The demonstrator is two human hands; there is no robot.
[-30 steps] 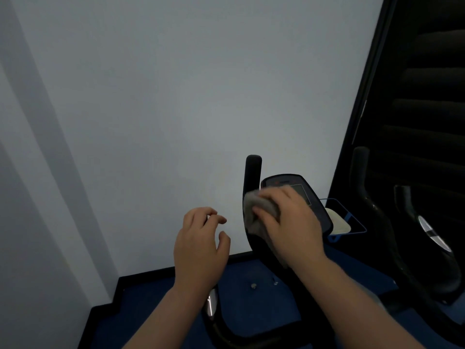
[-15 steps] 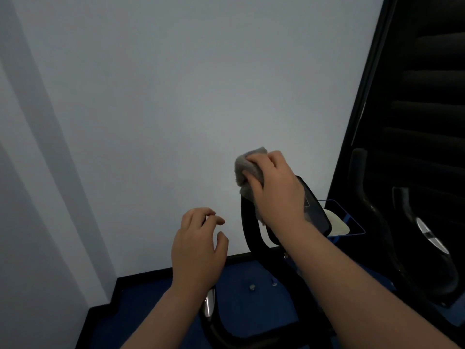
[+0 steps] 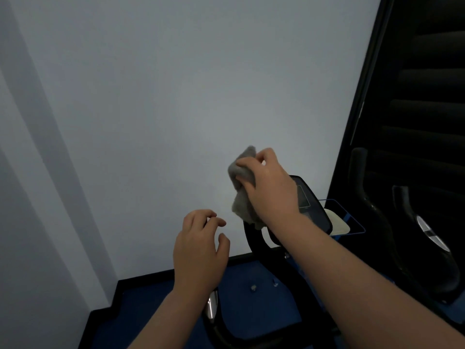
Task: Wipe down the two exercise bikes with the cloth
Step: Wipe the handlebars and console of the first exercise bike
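Note:
My right hand grips a grey cloth wrapped over the top of the near bike's upright black handlebar post. The top of that post is hidden under the cloth. Just right of the hand sits the bike's dark console. My left hand hovers to the left of the post, fingers loosely curled and holding nothing. A second black exercise bike stands at the right, its handlebar and silver-marked housing in shadow.
A pale wall rises straight ahead. Blue floor matting with a black border lies below. A blue-rimmed tray holding a white object sits behind the console. Dark slatted blinds fill the right side.
My right hand slid the cloth up the handlebar post from beside the console to its top, where it now holds. My left hand stayed almost still.

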